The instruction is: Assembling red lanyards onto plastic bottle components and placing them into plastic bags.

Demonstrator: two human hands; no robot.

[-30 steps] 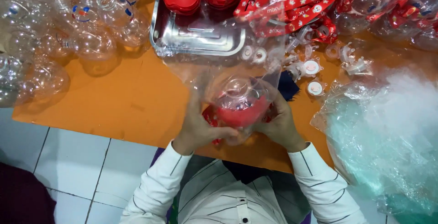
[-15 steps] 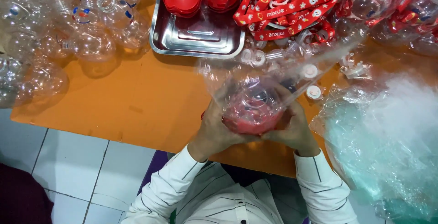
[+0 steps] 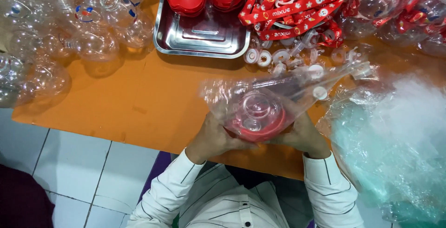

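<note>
I have a clear round bottle with a red base between both hands, just above the near edge of the orange surface. My left hand cups it from the left and underneath, and my right hand presses on it from the right, so my grip is closed around the red part on both sides. A clear plastic bag lies over the bottle. Its long axis runs from the bottle up and to the right, away from me, toward the loose white caps. The bottle sits midway between my hands, neither one nearer. Farther off are a steel tray, red straps, empty clear bottles on the left and a heap of bags on the right.
</note>
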